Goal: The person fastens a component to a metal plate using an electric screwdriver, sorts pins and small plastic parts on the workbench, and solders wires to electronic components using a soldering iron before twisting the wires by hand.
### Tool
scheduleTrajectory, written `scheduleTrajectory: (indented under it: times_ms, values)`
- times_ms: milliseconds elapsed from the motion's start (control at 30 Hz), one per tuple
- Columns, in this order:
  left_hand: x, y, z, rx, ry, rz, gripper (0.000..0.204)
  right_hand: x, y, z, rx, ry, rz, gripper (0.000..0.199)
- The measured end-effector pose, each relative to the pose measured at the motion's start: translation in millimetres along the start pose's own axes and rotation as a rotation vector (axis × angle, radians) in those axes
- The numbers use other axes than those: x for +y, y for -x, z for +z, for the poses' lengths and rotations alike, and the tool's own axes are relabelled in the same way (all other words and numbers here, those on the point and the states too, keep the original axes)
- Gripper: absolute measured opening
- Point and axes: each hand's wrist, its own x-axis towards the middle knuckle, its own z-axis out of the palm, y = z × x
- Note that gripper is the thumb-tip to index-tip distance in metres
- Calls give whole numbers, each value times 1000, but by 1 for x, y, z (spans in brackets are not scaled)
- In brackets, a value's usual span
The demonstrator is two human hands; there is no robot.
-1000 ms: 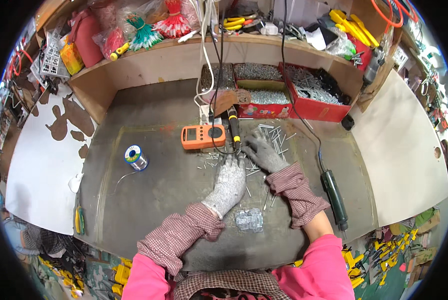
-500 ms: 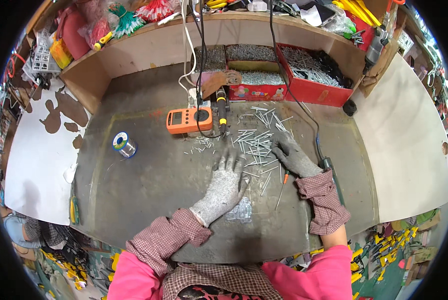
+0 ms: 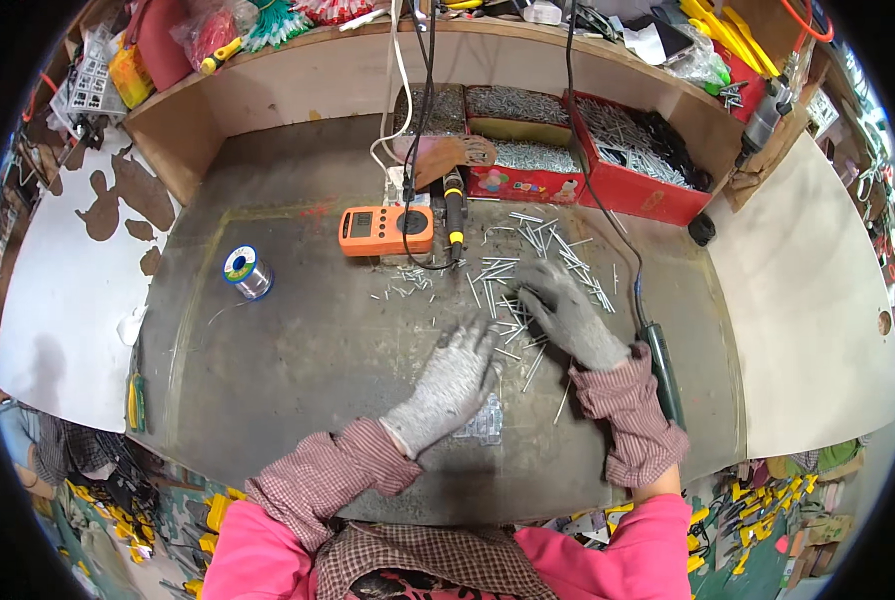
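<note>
Head cam: left hand (image 3: 450,385), grey knit glove, lies flat w/ fingers spread wide on the grey worktop (image 3: 298,370), holding nothing; fingertips at the near edge of the scattered metal pins (image 3: 528,265). Right hand (image 3: 571,318), also gloved, is palm-down, fingers loosely spread, resting right on the pins, nothing gripped. Small clear bag (image 3: 480,425) just beside left wrist. Soldering iron (image 3: 658,355) lies right of right forearm. Orange meter (image 3: 386,230) sits beyond the pins; solder spool (image 3: 247,270) well apart to the left. Red bins (image 3: 628,150) of pins at back.
</note>
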Motion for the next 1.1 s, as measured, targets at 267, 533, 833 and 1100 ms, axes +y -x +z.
scheduleTrajectory:
  times_ms: [267,533,833,1100]
  values:
    - [3,-33,-4,-74,-56,-148,76,29,-61,46,-4,74,74,38]
    - [16,-32,-22,-147,189,-40,60,42,-22,26,-78,156,106,39]
    - [-99,-81,17,253,-538,164,45,13,-45,14,-227,279,194,31]
    - [-62,-34,-46,-27,-333,59,36,20,-44,20,-310,370,97,27]
